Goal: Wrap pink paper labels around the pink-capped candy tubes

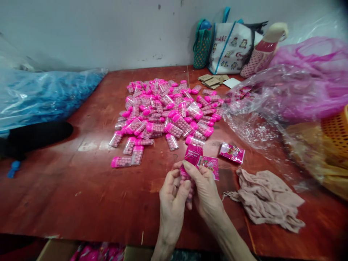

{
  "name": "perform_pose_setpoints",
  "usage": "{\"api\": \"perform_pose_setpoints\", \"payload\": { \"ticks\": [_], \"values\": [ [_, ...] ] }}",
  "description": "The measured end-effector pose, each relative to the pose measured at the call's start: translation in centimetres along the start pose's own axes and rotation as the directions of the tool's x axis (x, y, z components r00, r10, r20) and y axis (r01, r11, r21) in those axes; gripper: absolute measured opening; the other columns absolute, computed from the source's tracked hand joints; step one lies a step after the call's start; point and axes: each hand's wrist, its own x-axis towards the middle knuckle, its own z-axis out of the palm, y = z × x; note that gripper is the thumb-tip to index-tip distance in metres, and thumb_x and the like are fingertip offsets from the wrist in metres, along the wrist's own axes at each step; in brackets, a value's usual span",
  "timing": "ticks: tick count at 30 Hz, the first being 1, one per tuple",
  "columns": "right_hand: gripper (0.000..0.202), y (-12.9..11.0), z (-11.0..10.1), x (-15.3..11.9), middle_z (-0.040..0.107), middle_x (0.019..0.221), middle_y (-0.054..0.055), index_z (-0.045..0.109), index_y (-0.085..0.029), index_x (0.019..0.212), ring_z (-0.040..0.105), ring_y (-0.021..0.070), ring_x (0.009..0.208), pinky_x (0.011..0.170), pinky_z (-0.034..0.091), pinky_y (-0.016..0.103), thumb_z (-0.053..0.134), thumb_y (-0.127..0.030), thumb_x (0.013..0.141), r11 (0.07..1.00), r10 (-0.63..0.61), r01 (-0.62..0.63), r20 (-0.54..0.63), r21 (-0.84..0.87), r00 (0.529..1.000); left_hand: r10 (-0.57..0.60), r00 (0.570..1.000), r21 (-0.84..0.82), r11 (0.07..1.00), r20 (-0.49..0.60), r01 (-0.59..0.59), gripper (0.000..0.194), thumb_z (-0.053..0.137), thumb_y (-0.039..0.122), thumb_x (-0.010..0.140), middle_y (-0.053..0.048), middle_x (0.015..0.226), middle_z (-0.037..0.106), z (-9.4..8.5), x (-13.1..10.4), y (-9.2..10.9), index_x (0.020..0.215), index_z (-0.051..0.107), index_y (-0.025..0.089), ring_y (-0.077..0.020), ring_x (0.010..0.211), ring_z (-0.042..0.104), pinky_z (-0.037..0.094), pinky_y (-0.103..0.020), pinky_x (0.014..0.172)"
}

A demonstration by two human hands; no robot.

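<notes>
Both hands meet low in the middle of the head view, around one clear tube of pink balls point(185, 177). My left hand point(174, 195) is closed on the tube's left side. My right hand point(205, 186) pinches its upper end, where a magenta printed label point(193, 155) stands up above the fingers. Just right of my right hand lies a flat pink printed label point(213, 167), and beyond it a stack of similar labels point(232, 153). A wide heap of pink-capped tubes point(163, 108) lies behind the hands. The fingers hide much of the held tube.
On the red table point(95, 195), a crumpled beige cloth point(268, 199) lies right, below clear and pink plastic bags point(307, 79). A blue-filled bag point(40, 94) and a black object point(40, 136) lie left. A white bag point(228, 47) and covered bottles stand behind.
</notes>
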Motion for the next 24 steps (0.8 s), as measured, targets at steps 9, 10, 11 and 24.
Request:
{"api": "perform_pose_setpoints", "payload": {
  "ticks": [9, 10, 11, 24],
  "values": [
    [0.034, 0.8, -0.8, -0.2, 0.049, 0.043, -0.005, 0.068, -0.01, 0.076, 0.04, 0.0034, 0.03, 0.027, 0.034, 0.013, 0.067, -0.043, 0.07, 0.96, -0.075, 0.045, -0.102, -0.276, 0.992, -0.067, 0.998, -0.013, 0.998, 0.011, 0.068, 0.021, 0.049, 0.038, 0.086, 0.006, 0.057, 0.04, 0.5, -0.6, -0.4, 0.087, 0.055, 0.017, -0.0045, 0.046, 0.035, 0.028, -0.013, 0.039],
    [0.033, 0.9, -0.9, -0.3, 0.05, 0.045, -0.004, 0.068, -0.01, 0.077, 0.041, 0.0035, 0.032, 0.029, 0.035, 0.013, 0.067, -0.042, 0.071, 0.96, -0.071, 0.042, -0.096, -0.277, 0.993, -0.067, 0.998, 0.025, 0.997, 0.001, 0.067, 0.022, 0.049, 0.038, 0.085, 0.006, 0.058, 0.042, 0.4, -0.7, -0.5, 0.09, 0.055, 0.018, -0.0053, 0.047, 0.038, 0.03, -0.014, 0.04],
    [0.032, 1.0, -1.1, -0.4, 0.051, 0.047, -0.004, 0.068, -0.01, 0.077, 0.042, 0.0038, 0.034, 0.031, 0.036, 0.013, 0.067, -0.041, 0.071, 0.964, -0.063, 0.037, -0.09, -0.264, 0.994, -0.052, 0.999, 0.067, 0.996, -0.013, 0.053, 0.022, 0.049, 0.038, 0.085, 0.005, 0.059, 0.044, 0.4, -0.7, -0.7, 0.092, 0.056, 0.018, -0.006, 0.049, 0.04, 0.032, -0.014, 0.042],
    [0.028, 1.9, -1.9, -1.8, 0.065, 0.094, 0.0, 0.063, -0.025, 0.107, 0.058, 0.0115, 0.085, 0.08, 0.046, 0.022, 0.065, -0.029, 0.079, 0.961, -0.202, 0.213, 0.077, -0.178, 0.976, 0.1, 0.986, -0.012, 0.995, -0.132, -0.103, 0.015, 0.056, 0.03, 0.082, 0.0, 0.082, 0.061, 0.1, 0.9, -0.6, 0.091, 0.057, 0.018, -0.0097, 0.074, 0.057, 0.046, -0.02, 0.071]
  ]
}}
